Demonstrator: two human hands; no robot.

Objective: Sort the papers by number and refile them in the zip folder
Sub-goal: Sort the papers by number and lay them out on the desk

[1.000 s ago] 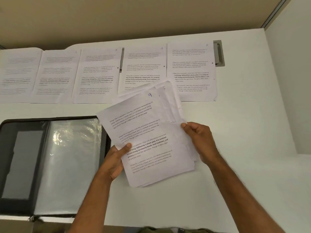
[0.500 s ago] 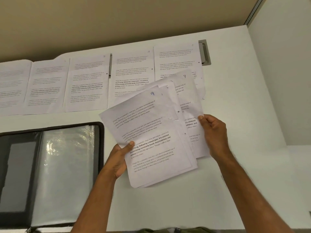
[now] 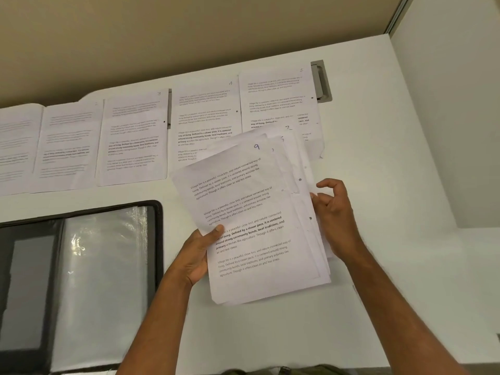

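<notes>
Between the two hands, a fanned stack of white printed sheets [image 3: 251,220] is held above the white desk [image 3: 378,185], its top page marked with a handwritten 9. The left hand [image 3: 198,255] grips the stack's left edge, thumb pressed on the top page. The right hand [image 3: 334,215] pinches the edges of the sheets at the stack's right side, fingers curled. Beyond the hands, a row of white numbered pages [image 3: 135,139] lies flat on the desk, with 3, 4 and 5 readable. Left of the left hand, the black zip folder [image 3: 81,280] lies open, showing clear plastic sleeves.
</notes>
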